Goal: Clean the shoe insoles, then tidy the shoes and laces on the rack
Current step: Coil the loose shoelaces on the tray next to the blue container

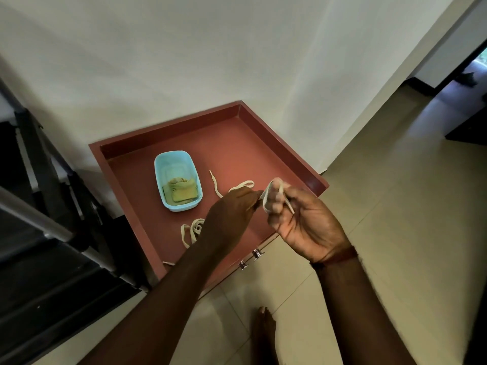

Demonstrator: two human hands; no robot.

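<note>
A cream shoelace (216, 186) trails across the red-brown cabinet top (237, 143) and up into both hands. Its upper part is wound round the raised fingers of my right hand (305, 219), with one tip hanging over the palm. My left hand (232, 212) pinches the same lace just left of those fingers. A second cream lace (193, 230) lies loosely bunched on the cabinet top, partly hidden under my left wrist. No shoes or insoles are in view.
A light blue plastic tub (178, 180) holding a folded yellow-green cloth (180, 192) stands left of the laces. The cabinet top has a raised rim and metal knobs (249, 259) on its front. Dark stairs with a metal rail (39, 219) rise at left. A bare foot (264, 330) stands on the tiled floor.
</note>
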